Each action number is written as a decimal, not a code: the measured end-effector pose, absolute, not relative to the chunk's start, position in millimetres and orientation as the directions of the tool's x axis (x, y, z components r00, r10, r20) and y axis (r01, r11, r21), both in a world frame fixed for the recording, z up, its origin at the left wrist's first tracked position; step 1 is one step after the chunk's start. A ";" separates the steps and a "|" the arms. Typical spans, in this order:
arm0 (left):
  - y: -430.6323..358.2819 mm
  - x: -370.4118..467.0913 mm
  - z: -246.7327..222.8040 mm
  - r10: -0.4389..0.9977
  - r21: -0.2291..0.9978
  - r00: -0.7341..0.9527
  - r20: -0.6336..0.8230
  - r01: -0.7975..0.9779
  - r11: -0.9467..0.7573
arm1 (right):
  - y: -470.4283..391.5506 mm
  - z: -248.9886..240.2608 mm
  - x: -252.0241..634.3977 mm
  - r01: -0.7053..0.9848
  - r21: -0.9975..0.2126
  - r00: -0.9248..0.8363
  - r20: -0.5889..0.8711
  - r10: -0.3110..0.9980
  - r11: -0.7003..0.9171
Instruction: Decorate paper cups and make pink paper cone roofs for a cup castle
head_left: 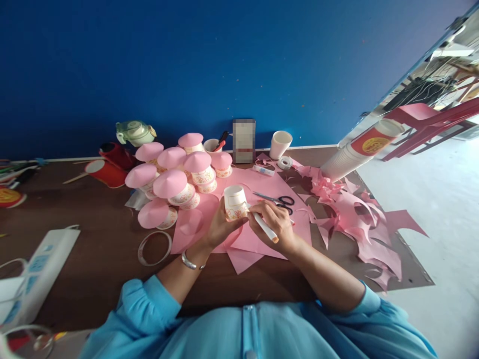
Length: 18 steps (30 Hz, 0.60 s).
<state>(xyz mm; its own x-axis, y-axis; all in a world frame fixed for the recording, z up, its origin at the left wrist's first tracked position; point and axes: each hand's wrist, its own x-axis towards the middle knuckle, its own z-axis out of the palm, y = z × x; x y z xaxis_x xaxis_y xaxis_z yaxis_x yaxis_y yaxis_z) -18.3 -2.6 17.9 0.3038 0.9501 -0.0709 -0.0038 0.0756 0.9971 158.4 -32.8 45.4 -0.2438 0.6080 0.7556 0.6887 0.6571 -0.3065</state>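
My left hand (218, 225) grips a small white paper cup (234, 198) from its left side and below. Orange and pink drawings run along the cup's lower part, and a thin line outlines a shape above them. In my right hand (275, 222) is a white marker (265, 228) with an orange end, its other end against the right side of the cup. Both hands are over pink paper sheets (245, 244). Just beyond my right hand lie scissors (275, 199) with dark handles. Several decorated cups with pink paper cones (170, 184) stand to the left.
A tape ring (154, 248) lies left of my arm. Pink scraps (354, 212) and a stack of paper cups (361, 149) occupy the right side. Along the blue wall stand a phone (244, 141), a white cup (280, 145) and a tape roll (285, 162). A glue stick (264, 170) lies nearby.
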 end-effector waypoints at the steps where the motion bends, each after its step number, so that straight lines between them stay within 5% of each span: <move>1: -3.0 -18.3 17.5 0.949 0.997 0.307 -0.071 -0.013 0.078 | -33.1 46.5 158.4 0.685 -0.314 -0.234 0.761 0.606 0.658; 18: -7.3 -21.6 5.5 0.958 0.999 0.287 0.016 -0.038 -0.005 | -23.3 34.4 166.8 0.575 -0.586 -0.017 0.690 0.724 0.571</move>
<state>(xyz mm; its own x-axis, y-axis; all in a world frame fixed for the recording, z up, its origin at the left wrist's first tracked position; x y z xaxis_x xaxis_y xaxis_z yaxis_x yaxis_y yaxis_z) -21.6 -7.3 5.5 0.2872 0.9577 0.0156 -0.0384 -0.0047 0.9993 166.8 -23.3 34.4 -0.0167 0.7238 0.6898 0.5751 0.5713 -0.5856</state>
